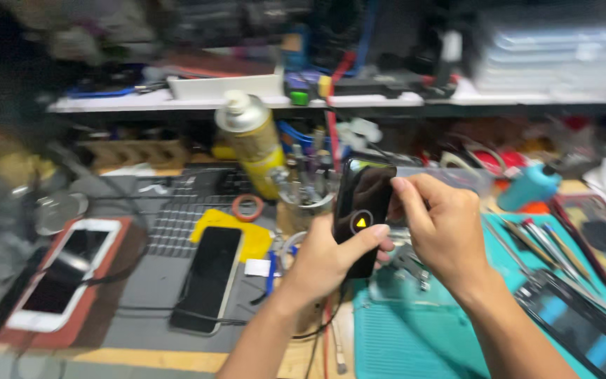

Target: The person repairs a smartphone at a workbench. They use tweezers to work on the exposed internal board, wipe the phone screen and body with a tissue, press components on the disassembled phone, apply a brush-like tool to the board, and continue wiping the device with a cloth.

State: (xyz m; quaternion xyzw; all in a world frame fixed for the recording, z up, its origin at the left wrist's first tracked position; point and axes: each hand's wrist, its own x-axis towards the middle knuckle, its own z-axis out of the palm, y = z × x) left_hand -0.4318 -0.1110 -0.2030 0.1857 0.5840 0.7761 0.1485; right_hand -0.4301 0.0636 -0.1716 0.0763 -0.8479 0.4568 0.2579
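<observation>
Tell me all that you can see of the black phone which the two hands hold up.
The black phone is a slim dark slab, upright and a little tilted, held above the cluttered bench. Its glossy screen faces the camera and is dark, except for a small round icon with a yellow triangle low on it. The left hand grips its lower part, with the thumb across the front. The right hand pinches its upper right edge with its fingertips. The picture is blurred, so finer parts cannot be told.

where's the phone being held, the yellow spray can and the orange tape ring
black phone [360, 210], head view, middle of its dark screen
yellow spray can [255, 144], head view, upper body of the can
orange tape ring [247, 207], head view, its rim
</observation>
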